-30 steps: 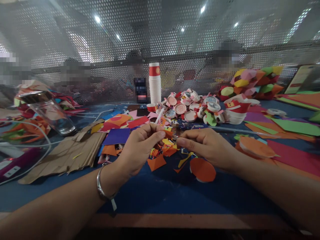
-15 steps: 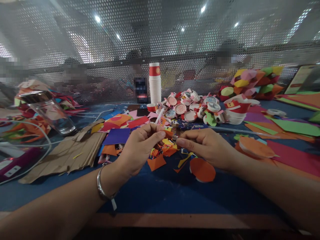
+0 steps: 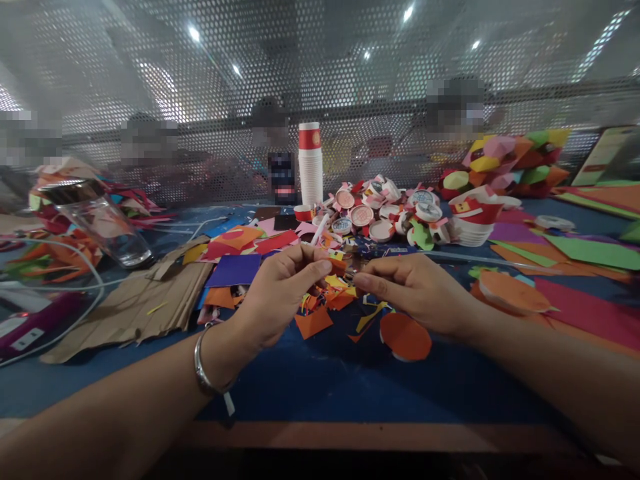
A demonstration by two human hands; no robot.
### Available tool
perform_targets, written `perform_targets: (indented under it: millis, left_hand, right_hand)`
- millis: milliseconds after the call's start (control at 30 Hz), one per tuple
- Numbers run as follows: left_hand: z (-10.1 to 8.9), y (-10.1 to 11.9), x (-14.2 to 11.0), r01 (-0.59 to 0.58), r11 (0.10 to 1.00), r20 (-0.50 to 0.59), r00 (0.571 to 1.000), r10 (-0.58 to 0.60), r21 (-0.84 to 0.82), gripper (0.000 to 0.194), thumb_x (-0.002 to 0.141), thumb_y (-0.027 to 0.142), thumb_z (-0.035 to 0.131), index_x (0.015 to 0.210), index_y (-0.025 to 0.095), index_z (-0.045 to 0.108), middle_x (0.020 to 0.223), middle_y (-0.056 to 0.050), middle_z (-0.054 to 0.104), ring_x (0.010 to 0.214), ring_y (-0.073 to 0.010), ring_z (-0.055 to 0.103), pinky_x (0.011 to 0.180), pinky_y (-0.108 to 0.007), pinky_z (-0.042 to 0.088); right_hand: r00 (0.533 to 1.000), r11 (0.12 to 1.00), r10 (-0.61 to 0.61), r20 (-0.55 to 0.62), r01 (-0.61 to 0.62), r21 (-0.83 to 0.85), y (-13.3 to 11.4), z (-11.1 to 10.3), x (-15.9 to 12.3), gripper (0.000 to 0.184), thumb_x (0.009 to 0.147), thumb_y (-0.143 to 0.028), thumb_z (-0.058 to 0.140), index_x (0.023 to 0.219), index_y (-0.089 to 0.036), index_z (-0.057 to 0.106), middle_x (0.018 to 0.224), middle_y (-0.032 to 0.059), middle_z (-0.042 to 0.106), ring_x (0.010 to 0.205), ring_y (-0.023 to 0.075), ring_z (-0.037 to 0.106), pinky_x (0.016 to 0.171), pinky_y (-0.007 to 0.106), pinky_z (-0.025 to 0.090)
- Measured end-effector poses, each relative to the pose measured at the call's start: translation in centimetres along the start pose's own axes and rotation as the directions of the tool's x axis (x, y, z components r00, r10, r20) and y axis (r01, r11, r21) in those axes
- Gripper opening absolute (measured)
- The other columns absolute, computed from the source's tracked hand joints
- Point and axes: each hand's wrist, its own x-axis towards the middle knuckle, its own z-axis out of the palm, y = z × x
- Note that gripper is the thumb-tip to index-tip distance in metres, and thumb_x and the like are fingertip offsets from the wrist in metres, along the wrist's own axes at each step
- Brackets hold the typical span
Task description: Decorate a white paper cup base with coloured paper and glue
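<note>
My left hand, with a silver bangle at the wrist, pinches a small piece of orange paper between thumb and fingers. A short way to the right, my right hand is closed in a pinch; a small dull thing seems to show at its fingertips, too small to make out. Below the hands lie orange and yellow paper scraps and a round orange paper piece on the blue tabletop.
Behind the hands rise a heap of paper-trimmed round lids and a tall stack of paper cups. Flattened cardboard, a glass bottle and a purple power strip lie left. Coloured paper sheets spread right.
My right hand's fingertips have drawn slightly away from the orange paper, leaving a wider gap. My left hand keeps its pinch almost unmoved.
</note>
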Motion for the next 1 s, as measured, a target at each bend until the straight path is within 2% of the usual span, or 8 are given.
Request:
perform_targets:
  millis: [467, 633, 867, 1000]
  left_hand:
    - [-0.02, 0.11, 0.1, 0.023, 1.0, -0.04, 0.999, -0.023, 0.016, 0.014, 0.081, 0.028, 0.074, 0.078, 0.017, 0.067, 0.072, 0.001, 0.062, 0.066, -0.0107, 0.051, 0.063, -0.025, 0.04]
    - [-0.18, 0.03, 0.15, 0.03, 1.0, -0.056, 0.998, -0.029, 0.004, 0.013, 0.082, 0.028, 0.073, 0.08, 0.016, 0.067, 0.071, 0.001, 0.062, 0.065, -0.0107, 0.051, 0.062, -0.025, 0.041]
    - [-0.27, -0.06, 0.18, 0.019, 1.0, -0.057, 0.998, -0.02, -0.007, 0.014, 0.083, 0.028, 0.074, 0.08, 0.017, 0.066, 0.071, 0.002, 0.061, 0.064, -0.0098, 0.05, 0.062, -0.025, 0.039]
    - [-0.23, -0.12, 0.17, 0.017, 1.0, -0.047, 0.999, -0.017, 0.0, 0.014, 0.083, 0.028, 0.073, 0.08, 0.017, 0.066, 0.072, 0.002, 0.061, 0.065, -0.0102, 0.051, 0.063, -0.024, 0.04]
  right_hand:
    - [1.0, 1.0, 0.009, -0.001, -0.009, -0.001, 0.11, 0.01, 0.08, 0.053, 0.092, -0.066, 0.058, 0.068, -0.019, 0.058, 0.064, -0.0033, 0.042, 0.06, 0.0119, 0.035, 0.055, 0.028, 0.028]
    - [1.0, 0.999, 0.03, -0.001, -0.03, 0.023, 0.28, 0.02, 0.01, 0.05, 0.092, -0.066, 0.059, 0.075, -0.019, 0.065, 0.066, -0.0022, 0.047, 0.061, 0.0129, 0.037, 0.057, 0.03, 0.028]
    - [0.999, 0.999, 0.048, 0.017, -0.049, 0.018, 0.1, 0.0, -0.17, 0.05, 0.092, -0.066, 0.059, 0.078, -0.018, 0.066, 0.07, -0.0006, 0.051, 0.065, 0.0138, 0.042, 0.059, 0.029, 0.032]
    - [1.0, 1.0, 0.027, 0.0, -0.027, -0.008, 0.39, 0.09, -0.01, 0.05, 0.092, -0.065, 0.059, 0.074, -0.019, 0.063, 0.068, -0.002, 0.047, 0.063, 0.0131, 0.039, 0.057, 0.029, 0.03]
